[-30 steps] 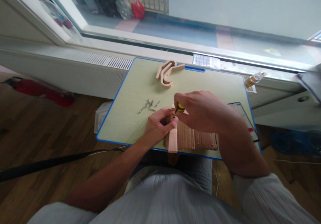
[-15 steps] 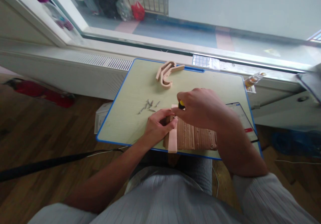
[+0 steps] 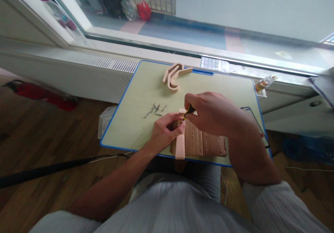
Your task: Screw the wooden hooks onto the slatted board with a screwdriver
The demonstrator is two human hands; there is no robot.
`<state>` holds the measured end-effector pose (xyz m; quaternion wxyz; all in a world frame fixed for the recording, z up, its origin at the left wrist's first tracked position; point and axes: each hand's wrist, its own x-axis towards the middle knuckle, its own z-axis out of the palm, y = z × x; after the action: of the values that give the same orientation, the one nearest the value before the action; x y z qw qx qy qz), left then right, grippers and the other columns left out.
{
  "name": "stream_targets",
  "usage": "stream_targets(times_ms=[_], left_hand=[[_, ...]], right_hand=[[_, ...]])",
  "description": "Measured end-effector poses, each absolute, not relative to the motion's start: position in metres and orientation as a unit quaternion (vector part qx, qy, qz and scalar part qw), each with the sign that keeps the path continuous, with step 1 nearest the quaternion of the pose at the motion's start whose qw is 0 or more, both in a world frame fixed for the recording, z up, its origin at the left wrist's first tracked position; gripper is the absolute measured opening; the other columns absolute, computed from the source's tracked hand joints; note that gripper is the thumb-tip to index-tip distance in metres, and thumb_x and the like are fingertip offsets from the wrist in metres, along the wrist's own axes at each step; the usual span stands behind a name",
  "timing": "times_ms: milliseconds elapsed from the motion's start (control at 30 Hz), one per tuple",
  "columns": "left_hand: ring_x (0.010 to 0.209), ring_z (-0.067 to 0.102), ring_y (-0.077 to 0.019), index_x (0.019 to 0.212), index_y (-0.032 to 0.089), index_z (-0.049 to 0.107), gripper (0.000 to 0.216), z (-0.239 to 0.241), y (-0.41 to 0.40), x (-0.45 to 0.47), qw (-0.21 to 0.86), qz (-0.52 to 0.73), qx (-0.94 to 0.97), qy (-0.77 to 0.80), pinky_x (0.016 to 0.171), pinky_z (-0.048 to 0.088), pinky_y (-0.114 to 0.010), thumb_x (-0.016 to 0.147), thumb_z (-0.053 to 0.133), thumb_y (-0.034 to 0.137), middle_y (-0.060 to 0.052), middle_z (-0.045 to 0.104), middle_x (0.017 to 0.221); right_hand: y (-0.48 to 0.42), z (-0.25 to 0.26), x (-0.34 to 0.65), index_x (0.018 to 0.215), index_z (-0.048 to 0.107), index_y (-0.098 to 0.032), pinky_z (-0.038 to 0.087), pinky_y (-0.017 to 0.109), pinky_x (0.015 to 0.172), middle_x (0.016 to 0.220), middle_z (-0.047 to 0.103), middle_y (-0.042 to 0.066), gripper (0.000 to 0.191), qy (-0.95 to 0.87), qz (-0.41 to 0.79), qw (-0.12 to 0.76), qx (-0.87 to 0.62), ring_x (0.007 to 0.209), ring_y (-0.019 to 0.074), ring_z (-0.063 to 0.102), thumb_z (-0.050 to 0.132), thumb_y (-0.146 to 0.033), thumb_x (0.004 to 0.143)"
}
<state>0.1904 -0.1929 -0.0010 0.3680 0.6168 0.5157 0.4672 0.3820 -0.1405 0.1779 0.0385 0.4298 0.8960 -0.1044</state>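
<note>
My left hand touches the wooden strip, can't tell if gripping; right hand grips the screwdriver above, I'd straighten its tilt.

Tilted yellow-and-black screwdriver, tip down at the far half of a flat, pale wooden strip

The table is pale yellow-green with a blue rim — and a blue slot at its far edge. Toward the near edge, the wooden strip is light pinkish beige against a ridged, stripy brown slab. The screwdriver is yellow and black. Curved wooden pieces by the far edge are pale tan — the screws silver-grey.
</note>
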Motion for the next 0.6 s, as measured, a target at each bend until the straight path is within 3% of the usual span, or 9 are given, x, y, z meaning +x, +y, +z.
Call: stream_targets(times_ms=[233, 333, 500, 600], left_hand=[[0.112, 0.08, -0.0235, 0.113, 0.024, 0.085, 0.025, -0.0007, -0.1933, 0.1908, 0.37, 0.462, 0.613, 0.523, 0.112, 0.063, -0.041, 0.09, 0.084, 0.036, -0.007, 0.086, 0.121], [0.112, 0.08, -0.0234, 0.112, 0.024, 0.085, 0.025, 0.0006, -0.1935, 0.1908, 0.376, 0.46, 0.61, 0.524, 0.111, 0.063, -0.041, 0.09, 0.083, 0.035, -0.007, 0.086, 0.121], [0.116, 0.08, -0.024, 0.116, 0.023, 0.084, 0.029, 0.0007, -0.1931, 0.1896, 0.395, 0.458, 0.606, 0.517, 0.112, 0.063, -0.041, 0.089, 0.083, 0.036, -0.008, 0.086, 0.124], [0.117, 0.08, -0.024, 0.113, 0.023, 0.085, 0.028, 0.0006, -0.1928, 0.19, 0.392, 0.472, 0.604, 0.508, 0.114, 0.063, -0.042, 0.088, 0.084, 0.035, -0.008, 0.086, 0.126]], right_hand=[[-0.1384, 0.1741, 0.3753, 0.101, 0.078, -0.018, 0.022, 0.038, 0.065, 0.094, 0.083, 0.017, 0.037, 0.875, -0.056, 0.051, 0.479, 0.074, 0.0241, 0.066, 0.055, -0.046, 0.108], [-0.1373, 0.17, 0.3729, 0.097, 0.077, -0.019, 0.02, 0.038, 0.064, 0.092, 0.083, 0.018, 0.037, 0.878, -0.042, 0.045, 0.476, 0.071, 0.0241, 0.065, 0.052, -0.044, 0.108], [-0.14, 0.1724, 0.3737, 0.113, 0.071, -0.018, 0.023, 0.037, 0.065, 0.102, 0.083, 0.015, 0.03, 0.886, -0.086, 0.042, 0.453, 0.079, 0.0238, 0.068, 0.054, -0.043, 0.108], [-0.1423, 0.1751, 0.377, 0.117, 0.067, -0.018, 0.027, 0.036, 0.069, 0.112, 0.082, 0.014, 0.021, 0.898, -0.123, 0.042, 0.421, 0.09, 0.0237, 0.07, 0.057, -0.028, 0.102]])
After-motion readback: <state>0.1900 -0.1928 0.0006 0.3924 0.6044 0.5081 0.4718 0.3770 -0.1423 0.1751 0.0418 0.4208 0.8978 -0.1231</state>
